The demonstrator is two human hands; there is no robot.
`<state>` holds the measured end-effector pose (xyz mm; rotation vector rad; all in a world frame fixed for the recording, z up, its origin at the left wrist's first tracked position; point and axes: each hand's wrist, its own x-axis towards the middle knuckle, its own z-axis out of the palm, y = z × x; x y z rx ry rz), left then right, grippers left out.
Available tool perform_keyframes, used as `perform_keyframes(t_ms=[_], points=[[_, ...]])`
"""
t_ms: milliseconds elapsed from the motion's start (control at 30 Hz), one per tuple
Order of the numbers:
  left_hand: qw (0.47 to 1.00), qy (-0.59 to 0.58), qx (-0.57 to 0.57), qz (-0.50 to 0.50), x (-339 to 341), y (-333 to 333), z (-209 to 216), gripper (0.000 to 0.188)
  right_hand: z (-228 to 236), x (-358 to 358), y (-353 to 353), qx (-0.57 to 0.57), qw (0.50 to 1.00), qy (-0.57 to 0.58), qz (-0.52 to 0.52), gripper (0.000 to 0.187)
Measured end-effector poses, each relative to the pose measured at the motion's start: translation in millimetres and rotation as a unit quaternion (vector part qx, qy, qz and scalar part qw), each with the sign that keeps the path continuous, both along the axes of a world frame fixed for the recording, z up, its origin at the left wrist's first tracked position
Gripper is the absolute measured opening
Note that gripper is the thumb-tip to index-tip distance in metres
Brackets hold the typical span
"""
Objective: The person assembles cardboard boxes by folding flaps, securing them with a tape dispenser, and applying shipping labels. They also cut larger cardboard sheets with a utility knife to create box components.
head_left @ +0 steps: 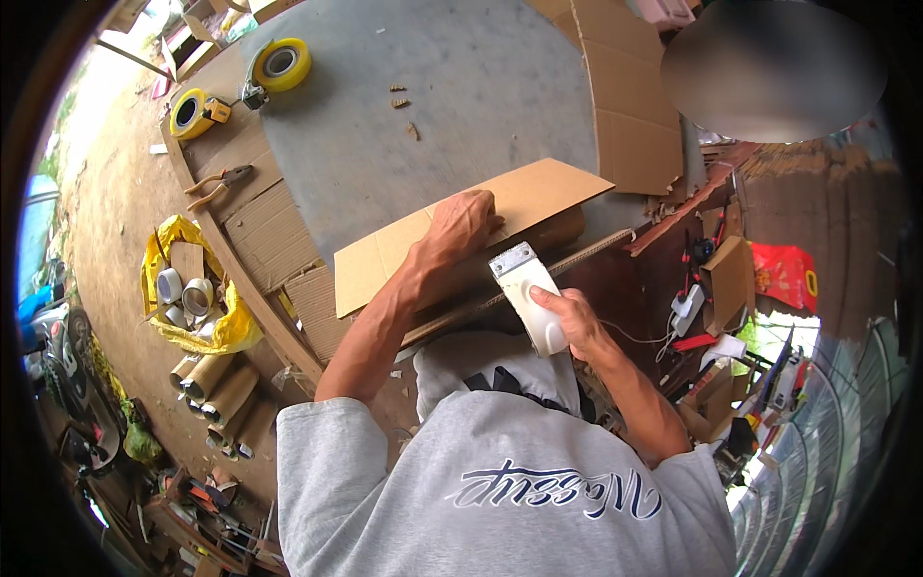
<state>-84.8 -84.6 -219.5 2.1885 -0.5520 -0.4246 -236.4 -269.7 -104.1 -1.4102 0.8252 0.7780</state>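
Observation:
A long tan cardboard sheet [553, 192] lies slanted across the near side of the grey tabletop [461, 115]. My left hand [463, 221] is closed against it near the middle, fingers curled at the sheet; my own hand hides part of the contact. Close to the table's front edge, my right hand [577, 322] grips a white hand-held tool [529, 298] with a metal plate and two screws at its front end. My thumb lies along its top. The tool is just in front of the sheet's lower edge, apart from my left hand.
Yellow tape rolls [282, 63] and pliers [221, 185] lie on the table's left. A yellow bag [216, 332] of tape rolls stands on the floor. More cardboard [635, 96] is at the far right. A power strip [686, 310] with a cable sits on the right.

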Motion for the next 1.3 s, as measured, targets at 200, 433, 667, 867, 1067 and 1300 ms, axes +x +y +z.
perform_keyframes(t_ms=[200, 433, 667, 867, 1067, 1300], points=[[1.0, -0.025, -0.01, 0.007, -1, 25, 0, 0.016, -5, -5, -1, -0.019, 0.999, -0.024, 0.024, 0.047], [0.985, -0.062, 0.094, -0.131, -90, 50, 79, 0.086, 4, -2, 2, -0.003, 1.0, -0.028, 0.006, 0.047], [0.972, -0.159, 0.168, -0.05, -111, 27, 37, 0.069, 6, -12, 9, -0.005, 0.997, -0.07, -0.042, 0.047], [0.965, -0.202, 0.154, -0.072, -107, 33, 25, 0.062, 15, -13, -9, -0.022, 0.996, -0.075, 0.032, 0.047], [0.94, -0.295, 0.158, -0.061, -106, 36, 9, 0.058, 3, -28, -1, -0.048, 0.993, -0.108, 0.006, 0.052], [0.943, -0.28, 0.171, -0.062, -108, 34, 7, 0.056, 10, -79, 2, -0.132, 0.981, -0.136, 0.048, 0.058]])
